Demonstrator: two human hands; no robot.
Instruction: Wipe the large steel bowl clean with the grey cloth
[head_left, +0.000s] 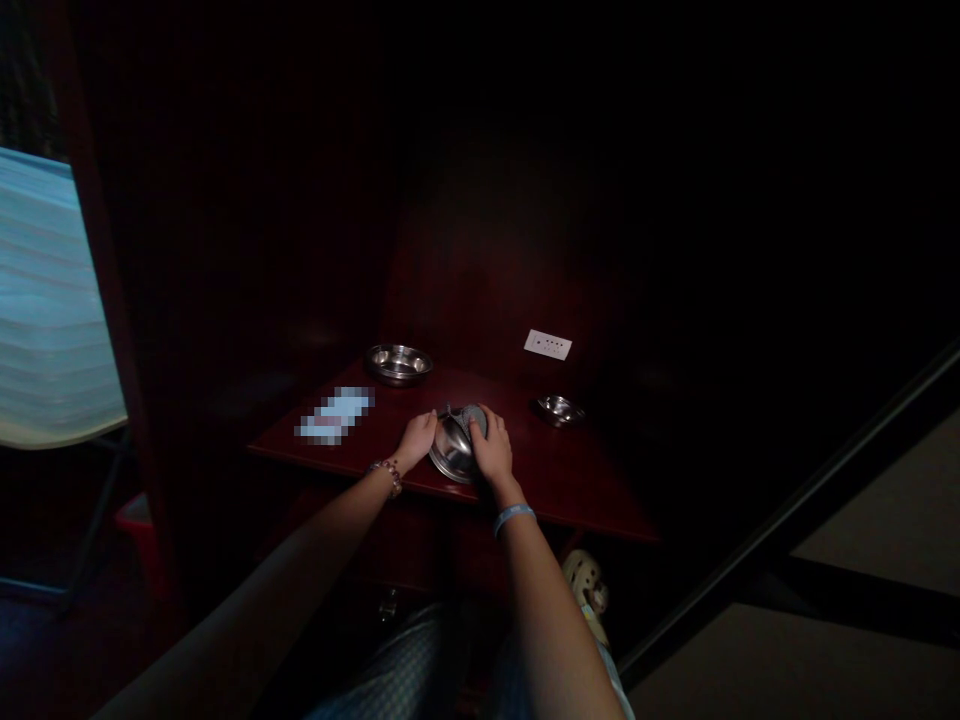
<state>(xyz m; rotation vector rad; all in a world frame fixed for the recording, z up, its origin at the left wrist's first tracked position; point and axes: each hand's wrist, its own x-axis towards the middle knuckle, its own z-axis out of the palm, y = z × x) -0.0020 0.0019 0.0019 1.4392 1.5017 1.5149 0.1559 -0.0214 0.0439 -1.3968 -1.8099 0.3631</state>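
A shiny steel dish (450,456) is tilted up near the front edge of a dark red table (585,500). My left hand (417,438) grips its left rim, fingers closed round the edge. My right hand (491,447) presses a grey cloth (471,418) against the dish's upper right part. A beaded bracelet sits on my left wrist and a pale blue band on my right wrist.
A second steel dish (398,362) stands at the table's back left, a smaller one (559,408) at the right. A blurred white card (334,415) lies at the left. A white socket plate (547,344) is on the dark wall. A pale chair (45,320) stands far left.
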